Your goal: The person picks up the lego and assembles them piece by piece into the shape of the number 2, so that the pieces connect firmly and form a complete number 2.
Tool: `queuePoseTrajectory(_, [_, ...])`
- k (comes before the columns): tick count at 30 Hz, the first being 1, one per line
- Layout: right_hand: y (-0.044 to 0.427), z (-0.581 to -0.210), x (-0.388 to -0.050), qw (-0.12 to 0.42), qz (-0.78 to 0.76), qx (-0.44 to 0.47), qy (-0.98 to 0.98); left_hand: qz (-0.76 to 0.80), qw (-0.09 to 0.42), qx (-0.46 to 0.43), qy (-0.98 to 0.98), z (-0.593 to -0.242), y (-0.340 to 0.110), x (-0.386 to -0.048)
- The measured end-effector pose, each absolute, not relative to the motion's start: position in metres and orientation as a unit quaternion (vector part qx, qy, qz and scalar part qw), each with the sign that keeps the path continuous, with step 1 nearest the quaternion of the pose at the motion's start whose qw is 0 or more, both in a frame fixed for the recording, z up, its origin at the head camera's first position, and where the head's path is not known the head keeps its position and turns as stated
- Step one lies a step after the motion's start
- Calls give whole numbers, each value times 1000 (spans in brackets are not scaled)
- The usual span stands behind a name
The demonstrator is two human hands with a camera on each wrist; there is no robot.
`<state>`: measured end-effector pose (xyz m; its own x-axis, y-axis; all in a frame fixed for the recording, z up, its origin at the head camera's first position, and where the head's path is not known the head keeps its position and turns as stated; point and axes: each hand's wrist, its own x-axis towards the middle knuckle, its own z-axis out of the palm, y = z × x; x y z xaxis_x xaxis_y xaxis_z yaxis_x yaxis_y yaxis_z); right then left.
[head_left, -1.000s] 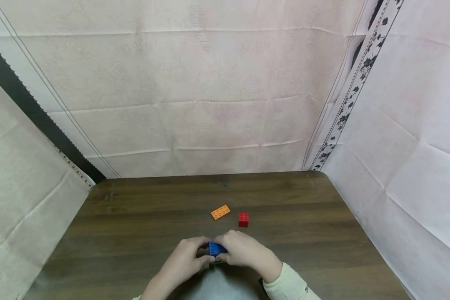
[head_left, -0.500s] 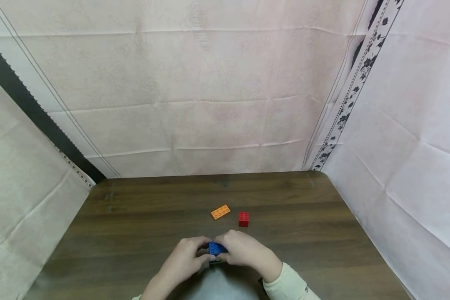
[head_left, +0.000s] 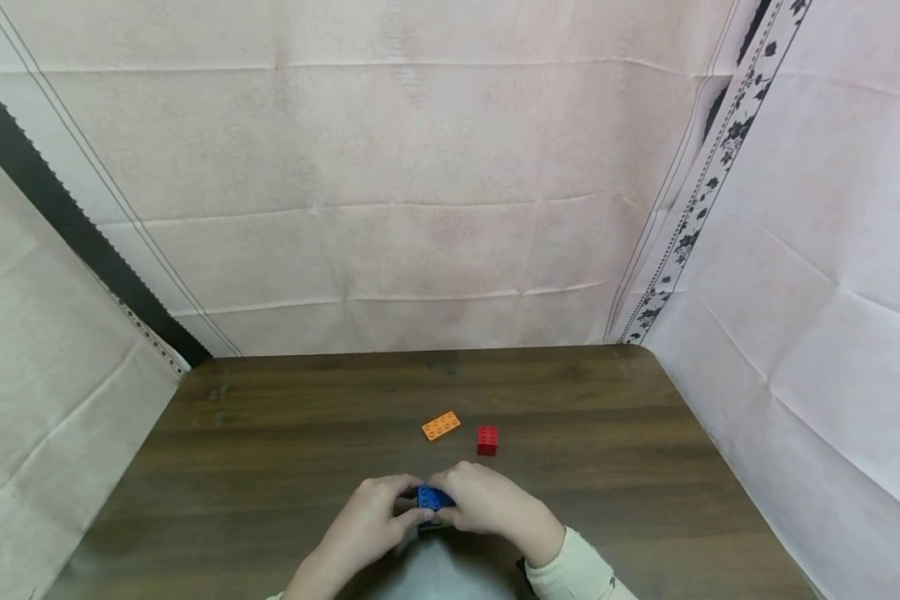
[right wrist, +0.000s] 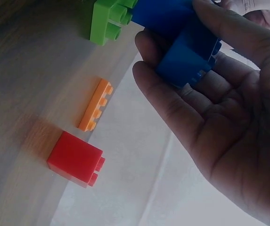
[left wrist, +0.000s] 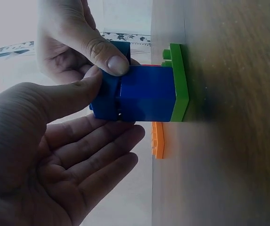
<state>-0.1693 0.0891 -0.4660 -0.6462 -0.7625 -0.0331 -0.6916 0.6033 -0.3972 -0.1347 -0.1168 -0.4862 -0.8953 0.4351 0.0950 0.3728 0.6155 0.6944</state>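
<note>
Left hand [head_left: 371, 517] and right hand [head_left: 487, 502] are meeting at the lower centre of the head view, each pinching the upper blue block [left wrist: 107, 96] between thumb and fingers; the left hand's other fingers are lying spread in the lower part of the left wrist view. That block is sitting over the lower blue block [left wrist: 148, 94], which is standing on the green plate [left wrist: 179, 89]. A thin dark gap is showing along part of the joint, so seating is appearing incomplete. Principal risk: the upper block is overhanging toward the top of the left wrist view, and pressure on that unsupported end could be levering the opposite edge up. Uneven force from the two hands could also be twisting the lower block off the plate. Whether the plate is touching the counter [head_left: 270, 467] cannot be told; if it is hanging free, nothing is backing the push and the stack could be tilting. An orange plate [head_left: 441, 426] and a red block [head_left: 487, 441] are lying just above the hands in the head view, where a forward slip could be knocking them.
</note>
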Motion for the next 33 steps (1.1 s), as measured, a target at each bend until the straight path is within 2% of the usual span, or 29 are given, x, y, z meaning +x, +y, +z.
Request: queuePoseTrajectory(33, [89,-463,-168,113,-184,-400,891,372,36,220,901,-487,-116,-134])
